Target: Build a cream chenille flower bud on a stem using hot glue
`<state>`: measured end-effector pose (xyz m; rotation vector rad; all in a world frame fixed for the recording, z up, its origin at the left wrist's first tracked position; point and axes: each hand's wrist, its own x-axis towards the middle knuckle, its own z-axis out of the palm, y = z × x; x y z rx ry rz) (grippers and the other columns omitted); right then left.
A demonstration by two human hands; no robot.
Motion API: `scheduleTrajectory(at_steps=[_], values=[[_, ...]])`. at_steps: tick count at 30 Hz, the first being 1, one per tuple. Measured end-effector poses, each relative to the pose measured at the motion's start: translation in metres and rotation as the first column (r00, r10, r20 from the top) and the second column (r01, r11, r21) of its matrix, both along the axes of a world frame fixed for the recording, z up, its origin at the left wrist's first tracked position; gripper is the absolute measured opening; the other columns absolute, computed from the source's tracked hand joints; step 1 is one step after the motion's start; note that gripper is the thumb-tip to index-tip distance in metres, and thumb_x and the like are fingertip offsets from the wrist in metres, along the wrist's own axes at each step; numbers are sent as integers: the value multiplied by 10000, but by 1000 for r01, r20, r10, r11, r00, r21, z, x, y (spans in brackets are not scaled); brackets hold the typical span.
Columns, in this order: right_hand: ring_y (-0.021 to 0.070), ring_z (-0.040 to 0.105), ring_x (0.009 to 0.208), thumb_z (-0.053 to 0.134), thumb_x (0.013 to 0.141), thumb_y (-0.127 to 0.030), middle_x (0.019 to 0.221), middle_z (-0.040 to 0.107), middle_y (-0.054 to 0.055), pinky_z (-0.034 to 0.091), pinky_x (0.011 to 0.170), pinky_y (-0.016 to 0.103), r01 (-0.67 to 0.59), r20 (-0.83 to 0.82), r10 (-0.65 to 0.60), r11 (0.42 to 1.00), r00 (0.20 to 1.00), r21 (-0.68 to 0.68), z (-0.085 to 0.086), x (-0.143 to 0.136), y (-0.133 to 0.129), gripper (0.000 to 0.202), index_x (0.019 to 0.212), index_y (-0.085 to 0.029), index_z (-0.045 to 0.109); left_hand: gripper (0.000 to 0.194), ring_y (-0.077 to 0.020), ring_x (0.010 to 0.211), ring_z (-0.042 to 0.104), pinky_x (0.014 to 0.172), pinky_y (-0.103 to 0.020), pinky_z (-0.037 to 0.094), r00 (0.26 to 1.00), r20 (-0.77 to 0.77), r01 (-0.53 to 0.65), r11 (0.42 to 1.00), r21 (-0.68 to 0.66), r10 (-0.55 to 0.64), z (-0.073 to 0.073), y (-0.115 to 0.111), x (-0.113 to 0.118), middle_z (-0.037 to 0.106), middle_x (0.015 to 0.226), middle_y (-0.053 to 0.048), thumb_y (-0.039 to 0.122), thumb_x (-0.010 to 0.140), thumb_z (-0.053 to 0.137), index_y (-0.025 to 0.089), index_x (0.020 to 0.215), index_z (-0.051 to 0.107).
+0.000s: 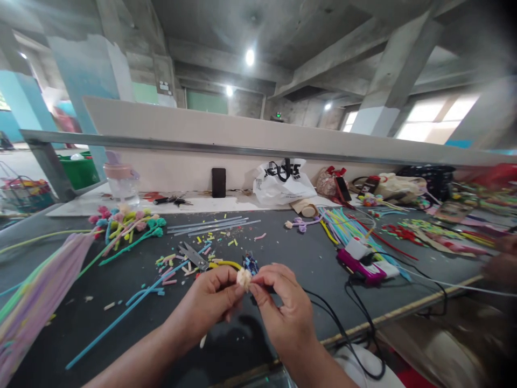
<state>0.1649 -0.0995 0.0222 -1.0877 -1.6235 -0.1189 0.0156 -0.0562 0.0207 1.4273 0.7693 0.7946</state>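
A small cream pipe-cleaner flower [243, 278] is pinched between the fingertips of both hands, above the dark tabletop. My left hand [214, 293] grips it from the left, and my right hand [285, 302] from the right, thumb and forefinger closed on its edge. Just behind the hands lie scissors [194, 255] with grey blades; a yellow handle shows beyond my left fingers. A dark blue bundle [250, 262] sits behind the flower, its kind unclear. Cut pipe-cleaner bits [172, 267] are scattered to the left, beside a long blue pipe cleaner [133, 310].
Finished fuzzy flowers [129, 223] and a pastel bundle [48, 296] lie left. To the right is a purple-and-white glue gun [365, 267] with black cords. Along the back stand a bottle [121, 180], a phone [218, 182] and a white bag [283, 180]. Another person's blurred hand [503, 264] is far right.
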Motion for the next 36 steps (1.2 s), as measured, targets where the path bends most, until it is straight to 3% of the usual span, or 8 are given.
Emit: scheduleTrajectory(at_steps=[6,10,17,22,26,31,36], values=[[180,594,736,609,765,-179,735,631,36,463,673,296,-8,-107,-10,985,994,-170,-3,0,2,48,717,-182,606,285,-33,388,364,398,-154,235,999,-31,-12,1000,-5,11,-1,2,1,471,488,54,396,766,596,149,667,492],[177,586,731,616,756,-187,729,625,33,456,693,302,-23,-78,13,991,997,-131,-1,-2,2,66,696,-184,588,311,-41,392,383,396,-162,259,999,-32,-22,999,27,23,-1,2,1,473,490,50,410,742,615,147,631,492],[146,585,773,569,735,-114,778,613,0,332,945,393,-207,120,214,976,969,-72,10,9,3,105,783,-203,540,353,-25,361,349,376,-155,200,1000,-3,10,995,-99,-11,6,0,2,499,484,45,456,671,666,144,643,503],[147,574,812,570,765,-136,818,595,5,291,968,415,-195,206,211,976,955,-96,13,15,4,79,795,-205,548,373,-25,356,339,379,-161,193,1000,-23,-2,996,-87,0,10,-1,1,469,465,55,475,666,666,147,619,493],[166,545,839,533,775,-132,850,560,26,351,909,407,-187,218,207,976,954,-109,15,15,3,80,805,-198,567,320,-34,375,348,398,-168,222,999,-42,-1,1000,-19,0,8,-1,0,464,466,55,427,719,625,145,630,502],[185,522,886,538,774,-145,917,514,58,430,809,355,-204,97,216,971,971,-125,10,13,3,61,794,-180,585,285,-49,403,354,419,-184,263,997,-64,-32,997,71,36,6,-2,1,428,477,58,372,759,578,151,604,484],[187,504,896,580,745,-109,939,509,63,433,775,331,-131,57,133,991,989,-32,4,7,5,71,739,-177,598,286,-61,443,365,442,-189,278,991,-116,-55,989,134,71,1,-1,-2,422,488,50,370,789,544,153,614,482]])
